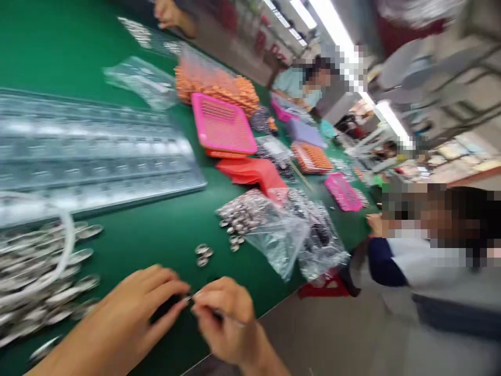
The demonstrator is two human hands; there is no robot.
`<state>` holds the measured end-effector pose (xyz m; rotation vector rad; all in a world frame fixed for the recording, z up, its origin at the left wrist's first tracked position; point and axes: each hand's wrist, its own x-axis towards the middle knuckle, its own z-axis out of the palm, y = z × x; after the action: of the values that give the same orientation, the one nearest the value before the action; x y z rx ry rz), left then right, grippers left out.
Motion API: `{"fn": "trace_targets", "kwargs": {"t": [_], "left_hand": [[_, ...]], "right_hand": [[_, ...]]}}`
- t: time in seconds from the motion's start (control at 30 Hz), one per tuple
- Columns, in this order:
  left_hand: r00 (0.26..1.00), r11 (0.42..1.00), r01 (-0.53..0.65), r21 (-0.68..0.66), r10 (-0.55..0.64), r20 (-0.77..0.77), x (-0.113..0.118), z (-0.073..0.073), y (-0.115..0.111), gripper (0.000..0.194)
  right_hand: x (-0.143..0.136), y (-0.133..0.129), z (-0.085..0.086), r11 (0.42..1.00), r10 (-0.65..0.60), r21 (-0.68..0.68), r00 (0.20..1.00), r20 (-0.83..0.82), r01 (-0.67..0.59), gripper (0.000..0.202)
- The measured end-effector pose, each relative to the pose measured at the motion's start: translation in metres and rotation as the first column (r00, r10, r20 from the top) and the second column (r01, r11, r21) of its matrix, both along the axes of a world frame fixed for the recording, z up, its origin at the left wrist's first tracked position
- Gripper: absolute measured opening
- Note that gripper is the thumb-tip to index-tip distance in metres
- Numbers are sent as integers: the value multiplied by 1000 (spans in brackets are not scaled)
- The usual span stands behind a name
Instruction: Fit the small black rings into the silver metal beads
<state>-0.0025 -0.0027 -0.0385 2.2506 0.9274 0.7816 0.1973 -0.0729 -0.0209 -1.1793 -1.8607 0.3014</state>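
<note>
My left hand and my right hand meet over the green table near its front edge. Their fingertips pinch one small shiny metal part between them; the blur hides its shape. A heap of flat silver metal discs lies just left of my left hand. A few loose silver pieces sit on the cloth beyond my fingers.
A clear plastic blister tray lies at the left. Clear bags of metal parts sit right of centre. Pink baskets, orange parts and red bags stand farther back. A seated person is at the right; others work farther off.
</note>
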Motion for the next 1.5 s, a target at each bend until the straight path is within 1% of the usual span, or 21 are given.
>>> {"fn": "trace_targets", "kwargs": {"t": [0.03,0.07,0.13,0.2,0.3,0.53,0.67,0.9,1.03,1.1,1.17,1.27,1.33,1.4,1.43,1.47,1.5], "left_hand": [[998,999,40,-23,-41,-36,0,9,-3,13],[998,999,24,-42,-26,-61,1,17,-4,14],[995,998,7,-67,-14,-94,5,26,-3,14],[992,994,13,-112,-28,-126,7,30,-2,12],[991,990,18,-142,-37,-132,6,33,-3,9],[993,988,26,-150,-43,-113,6,34,-4,9],[993,987,22,-158,-40,-107,7,34,-3,8],[998,994,3,-108,-9,-62,8,24,-6,7],[998,995,1,-102,-7,-56,8,22,-6,7],[999,995,1,-100,-7,-52,7,22,-6,7],[999,995,2,-98,-6,-48,7,22,-6,7],[999,995,3,-100,-8,-45,7,23,-5,7],[999,995,6,-104,-11,-46,7,22,-6,7],[999,995,8,-102,-13,-50,6,23,-6,6],[999,995,8,-99,-13,-52,6,23,-6,6],[998,996,9,-93,-15,-54,6,24,-6,6],[998,996,11,-92,-17,-59,6,24,-6,6]], "right_hand": [[2,-1,3,1000,21,-23,999,-25,-22,26],[3,-2,5,998,35,-46,998,-45,-37,31],[6,-3,5,995,52,-86,997,-62,-57,38],[7,-3,5,993,58,-104,997,-53,-64,42],[8,-5,6,991,65,-116,996,-53,-71,44],[8,-6,8,987,55,-148,997,-59,-63,44],[9,-7,8,988,57,-140,997,-56,-64,45],[9,-8,9,993,32,-116,998,-53,-38,44],[10,-11,6,994,36,-102,996,-83,-45,49],[9,-13,4,994,-2,-105,992,-129,-12,50],[7,-14,4,988,-89,-143,972,-217,58,55],[3,-14,6,963,-205,-243,907,-368,118,79],[1,-13,9,947,-248,-295,875,-416,128,91],[2,-12,11,940,-271,-312,861,-430,140,98],[2,-12,11,941,-273,-309,857,-438,142,98],[3,-12,10,940,-275,-309,853,-444,143,93],[5,-12,10,937,-286,-318,846,-450,148,84]]}}
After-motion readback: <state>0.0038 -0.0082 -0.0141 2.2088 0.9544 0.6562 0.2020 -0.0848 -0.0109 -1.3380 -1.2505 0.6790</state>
